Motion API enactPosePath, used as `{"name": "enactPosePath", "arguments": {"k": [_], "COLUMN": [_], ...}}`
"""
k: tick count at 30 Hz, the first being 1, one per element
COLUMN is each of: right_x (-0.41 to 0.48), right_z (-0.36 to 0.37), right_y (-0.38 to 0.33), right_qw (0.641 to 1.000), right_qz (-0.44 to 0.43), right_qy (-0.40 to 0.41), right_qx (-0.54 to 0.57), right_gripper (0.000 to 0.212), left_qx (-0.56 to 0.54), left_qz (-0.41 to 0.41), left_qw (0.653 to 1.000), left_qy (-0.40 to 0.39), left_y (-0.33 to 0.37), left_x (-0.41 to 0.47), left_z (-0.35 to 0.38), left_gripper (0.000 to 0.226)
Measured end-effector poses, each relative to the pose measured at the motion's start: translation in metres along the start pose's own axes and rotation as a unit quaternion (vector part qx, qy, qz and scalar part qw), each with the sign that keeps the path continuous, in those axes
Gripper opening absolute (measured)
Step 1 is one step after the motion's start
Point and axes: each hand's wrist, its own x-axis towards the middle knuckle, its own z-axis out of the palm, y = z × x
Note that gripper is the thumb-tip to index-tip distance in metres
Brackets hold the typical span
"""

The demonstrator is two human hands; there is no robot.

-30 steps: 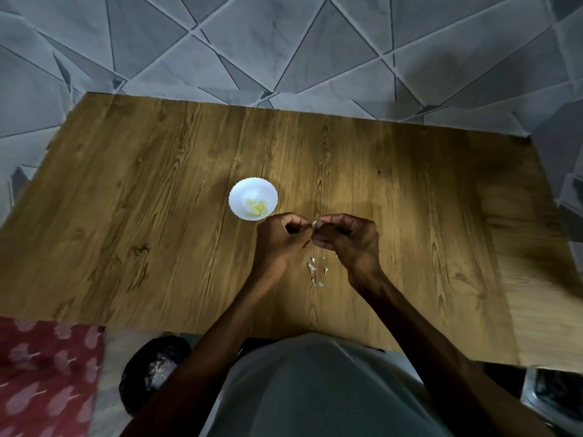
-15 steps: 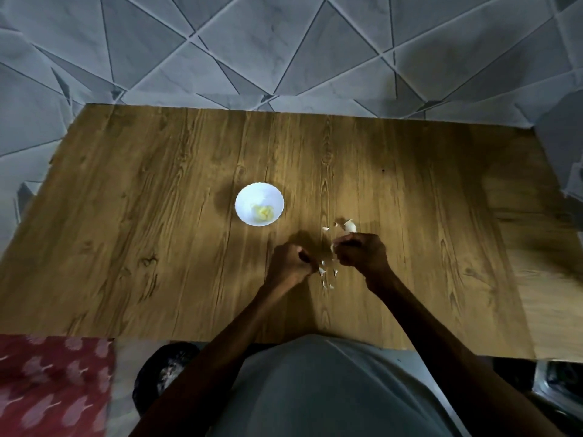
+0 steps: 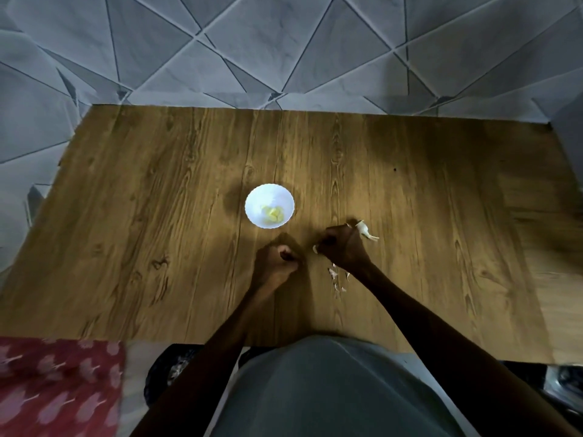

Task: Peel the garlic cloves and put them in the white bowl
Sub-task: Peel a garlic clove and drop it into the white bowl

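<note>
Head view: a table (image 3: 157, 247) with a brown wood-grain top, knots and long streaks running away from the person, stands on a floor (image 3: 284, 42) of grey marbled tiles cut into triangles. A small round white bowl (image 3: 252, 200) with a faintly scalloped rim sits near the middle of the table and holds a few pale yellow peeled cloves (image 3: 273, 212) at its bottom.

Just nearer than the bowl, the left hand (image 3: 276, 260) is curled into a loose fist; whether it grips anything cannot be told. The right hand (image 3: 342, 249), apart from the left, has its fingers bent round a whitish garlic piece (image 3: 315, 248) that shows at its fingertips. Unpeeled garlic (image 3: 366, 231) with a thin stalk lies on the wood just beyond the right hand. Papery skin scraps (image 3: 337, 279) are scattered beside the right wrist.

A red cloth (image 3: 56, 383) with a pale leaf print lies at the lower left, below the table's near edge.
</note>
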Motion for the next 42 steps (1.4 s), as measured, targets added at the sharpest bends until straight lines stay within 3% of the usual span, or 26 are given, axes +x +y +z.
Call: {"name": "enactPosePath", "arguments": {"k": [8, 12, 14, 19, 25, 29, 32, 36, 42], "right_x": [0.025, 0.016, 0.001, -0.033, -0.049, -0.063, -0.065, -0.063, -0.083], "right_z": [0.022, 0.01, 0.009, 0.038, 0.031, 0.004, -0.012, -0.011, 0.026], "right_y": [-0.016, -0.008, -0.001, 0.007, 0.029, 0.052, 0.058, 0.06, 0.044], "right_qw": [0.997, 0.995, 0.989, 0.925, 0.882, 0.889, 0.937, 0.955, 0.951], "right_qz": [-0.046, -0.076, -0.103, -0.328, -0.414, -0.38, -0.259, -0.084, -0.103], "right_qy": [-0.033, 0.039, 0.037, -0.007, -0.009, -0.023, 0.045, 0.142, 0.06], "right_qx": [-0.057, -0.059, -0.094, -0.191, -0.223, -0.254, -0.232, -0.245, -0.285], "right_gripper": [0.017, 0.019, 0.017, 0.027, 0.028, 0.028, 0.02, 0.05, 0.041], "left_qx": [0.061, 0.052, 0.028, 0.018, -0.04, -0.066, -0.084, -0.104, -0.162], "left_qz": [0.021, 0.026, 0.02, 0.015, 0.026, 0.025, 0.043, 0.053, 0.018], "left_qw": [0.998, 0.998, 0.998, 0.996, 0.997, 0.996, 0.995, 0.993, 0.986], "left_qy": [-0.01, 0.023, 0.06, 0.087, 0.06, 0.055, 0.039, 0.035, 0.031], "left_y": [-0.018, -0.019, -0.023, -0.035, -0.039, -0.031, -0.024, -0.017, -0.004], "left_x": [0.009, 0.007, 0.006, 0.007, 0.002, -0.007, -0.012, -0.015, -0.02], "left_z": [-0.011, -0.006, -0.004, -0.006, -0.006, 0.004, 0.014, 0.026, 0.033], "left_gripper": [0.019, 0.015, 0.009, 0.01, 0.012, 0.018, 0.02, 0.011, 0.015]}}
